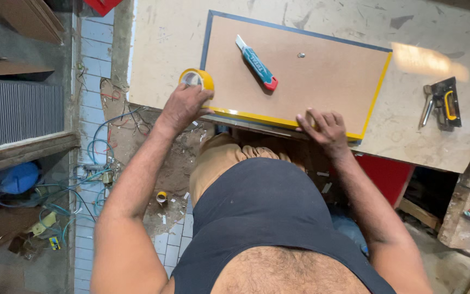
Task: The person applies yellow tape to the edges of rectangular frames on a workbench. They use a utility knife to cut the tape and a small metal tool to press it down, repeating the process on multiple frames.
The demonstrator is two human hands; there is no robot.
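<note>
A brown rectangular board (322,81) lies on the worn workbench (175,49), with yellow tape along its near and right edges and blue tape along its far and left edges. My left hand (183,106) grips a roll of yellow tape (197,80) at the board's near left corner. My right hand (325,126) presses flat on the taped near edge, toward the right. A teal and red utility knife (257,63) rests on the board between them, farther back.
A staple gun (443,103) lies on the workbench at the right. A small screw (301,55) sits on the board. Tangled wires (91,179) and debris cover the tiled floor at left. A small tape roll (161,197) lies on the floor.
</note>
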